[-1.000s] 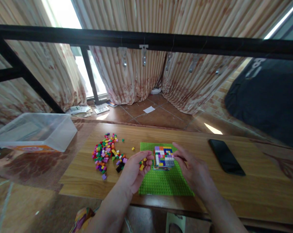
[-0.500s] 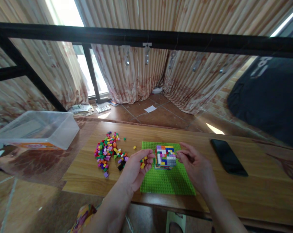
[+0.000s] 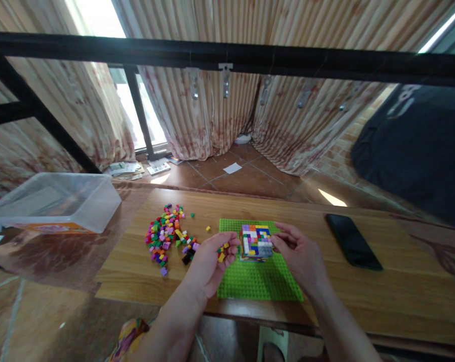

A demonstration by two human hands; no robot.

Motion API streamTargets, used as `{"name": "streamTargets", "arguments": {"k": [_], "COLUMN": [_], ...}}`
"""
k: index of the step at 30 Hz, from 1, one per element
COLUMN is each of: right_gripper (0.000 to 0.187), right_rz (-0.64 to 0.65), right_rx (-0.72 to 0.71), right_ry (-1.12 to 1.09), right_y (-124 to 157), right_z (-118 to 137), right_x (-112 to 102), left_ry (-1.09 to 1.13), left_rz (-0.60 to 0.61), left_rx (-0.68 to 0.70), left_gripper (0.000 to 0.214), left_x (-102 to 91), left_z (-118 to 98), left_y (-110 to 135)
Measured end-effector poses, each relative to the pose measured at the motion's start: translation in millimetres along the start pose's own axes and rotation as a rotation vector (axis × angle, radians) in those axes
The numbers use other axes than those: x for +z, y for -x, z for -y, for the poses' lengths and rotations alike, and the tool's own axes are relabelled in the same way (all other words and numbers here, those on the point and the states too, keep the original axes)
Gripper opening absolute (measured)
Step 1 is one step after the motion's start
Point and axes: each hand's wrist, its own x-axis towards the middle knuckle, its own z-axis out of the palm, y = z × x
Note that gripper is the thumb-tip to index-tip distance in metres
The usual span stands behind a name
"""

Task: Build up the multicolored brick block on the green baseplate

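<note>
The block (image 3: 255,244) stood on the far half of the green plate (image 3: 257,284), its top a patchwork of coloured bricks. The right hand (image 3: 301,254), a little off the block half a second earlier, had come back in, thumb and forefinger close together at the block's right edge; whether they pinched a brick or met the block could not be told. That suggested the work was again at that side. The left hand (image 3: 212,259) had kept its place just beside the block's left side, fingers loosely curled around a few yellow bricks (image 3: 222,257). Farther left, loose bricks (image 3: 162,234) lay heaped on the table (image 3: 412,286), a phone (image 3: 352,241) well to the right, and a clear bin (image 3: 102,206) beyond the table's left end.
</note>
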Motion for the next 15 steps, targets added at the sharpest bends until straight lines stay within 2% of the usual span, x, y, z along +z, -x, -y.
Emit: {"name": "streamTargets", "arguments": {"k": [8, 15], "right_gripper": [0.042, 0.043], "right_rz": [-0.008, -0.013], "right_rx": [-0.024, 0.013], "right_ry": [-0.046, -0.141], "right_y": [-0.4, -0.6], "right_z": [-2.1, 1.2], "right_x": [1.5, 4.2], "left_ry": [0.012, 0.003], "left_rz": [0.001, 0.013], "left_rx": [-0.003, -0.006], "left_gripper": [0.007, 0.009], "left_x": [0.5, 0.2], "left_z": [1.5, 4.1], "left_y": [-0.7, -1.8]}}
